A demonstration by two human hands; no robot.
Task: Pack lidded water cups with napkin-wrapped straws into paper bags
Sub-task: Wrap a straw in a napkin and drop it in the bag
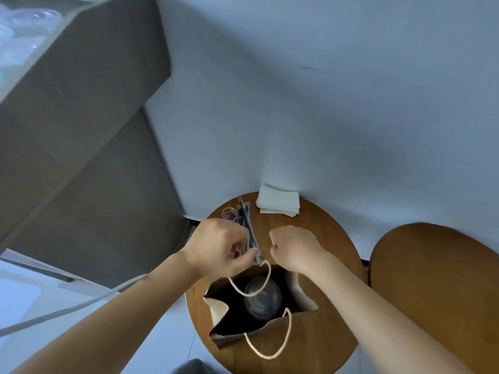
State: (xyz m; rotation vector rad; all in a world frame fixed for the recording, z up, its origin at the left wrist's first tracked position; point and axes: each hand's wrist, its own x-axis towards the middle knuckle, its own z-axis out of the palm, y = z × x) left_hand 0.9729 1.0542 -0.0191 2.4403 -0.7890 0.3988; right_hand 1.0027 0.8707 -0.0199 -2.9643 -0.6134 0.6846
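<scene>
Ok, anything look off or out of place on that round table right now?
One thing: the brown paper bag has a crumpled, sagging mouth, and its far rope handle droops across the clear lidded cup inside. No spill or damage is visible.

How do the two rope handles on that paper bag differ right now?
The far handle droops inward over the bag's open mouth, crossing above the lidded cup. The near handle hangs outward, down the bag's front. Both are pale rope loops, and neither is gripped.
</scene>
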